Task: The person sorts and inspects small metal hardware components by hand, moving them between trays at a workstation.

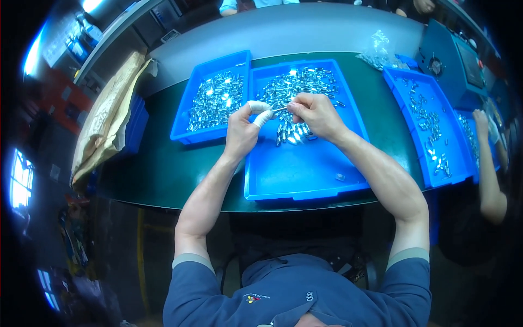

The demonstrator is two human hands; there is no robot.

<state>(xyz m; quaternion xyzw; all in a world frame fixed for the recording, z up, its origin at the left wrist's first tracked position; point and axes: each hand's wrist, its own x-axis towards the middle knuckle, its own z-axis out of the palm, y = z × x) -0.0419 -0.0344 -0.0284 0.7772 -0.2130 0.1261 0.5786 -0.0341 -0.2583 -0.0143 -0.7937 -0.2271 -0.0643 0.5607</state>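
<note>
Above the middle blue tray, my two hands meet around one small shiny metal part. My left hand, with white covers on its thumb and forefinger, pinches one end. The thumb and forefinger of my right hand pinch the other end. The part's exact kind is too small to make out. Below and behind my hands, a heap of similar metal parts fills the far half of the tray. More such parts lie in the left blue tray.
The trays stand on a green table. At right is another blue tray with scattered parts, beside a co-worker's arm. A teal machine and a clear plastic bag sit at far right. Brown paper covers a blue bin at left.
</note>
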